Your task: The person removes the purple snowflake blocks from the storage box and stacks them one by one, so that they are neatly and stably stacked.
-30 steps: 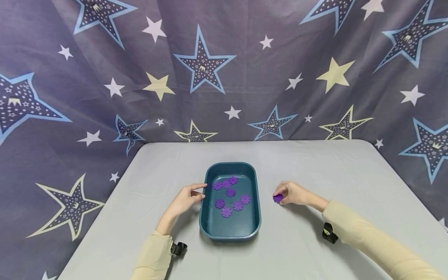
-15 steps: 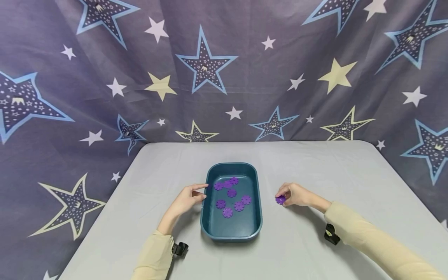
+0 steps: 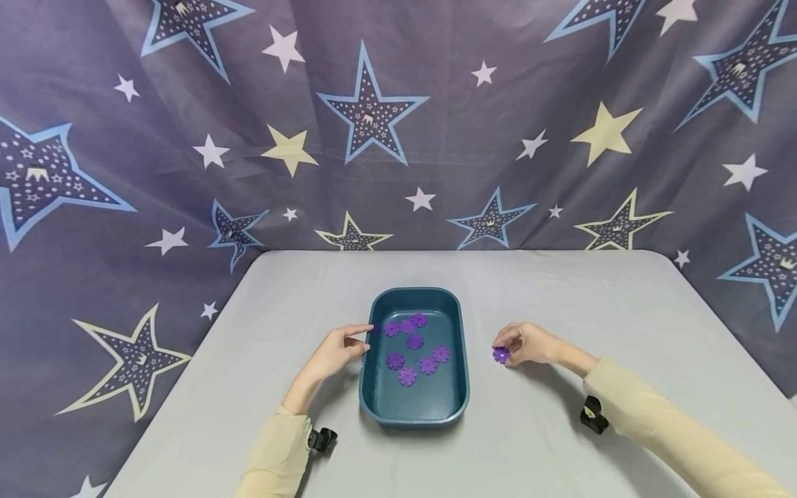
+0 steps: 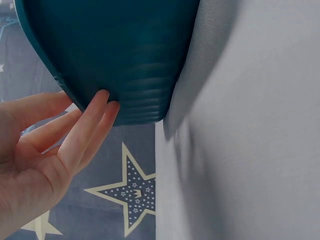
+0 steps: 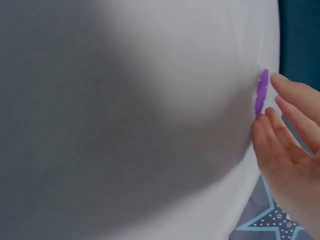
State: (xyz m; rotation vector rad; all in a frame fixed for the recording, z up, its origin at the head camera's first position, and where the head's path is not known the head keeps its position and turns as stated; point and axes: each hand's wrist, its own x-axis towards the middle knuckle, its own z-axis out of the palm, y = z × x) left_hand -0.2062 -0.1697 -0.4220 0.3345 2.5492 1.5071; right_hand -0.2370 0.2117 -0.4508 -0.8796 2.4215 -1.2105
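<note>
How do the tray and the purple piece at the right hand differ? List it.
The tray is far larger than the purple piece. The tray is a rounded rectangle; the piece is round with a notched edge. The tray is teal, the piece purple. Each is one plain colour.

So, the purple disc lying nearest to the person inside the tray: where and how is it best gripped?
Probably by opposite points of its notched edge, from above and the near side: the purple disc lies flat in the tray, with no other disc on that side.
</note>
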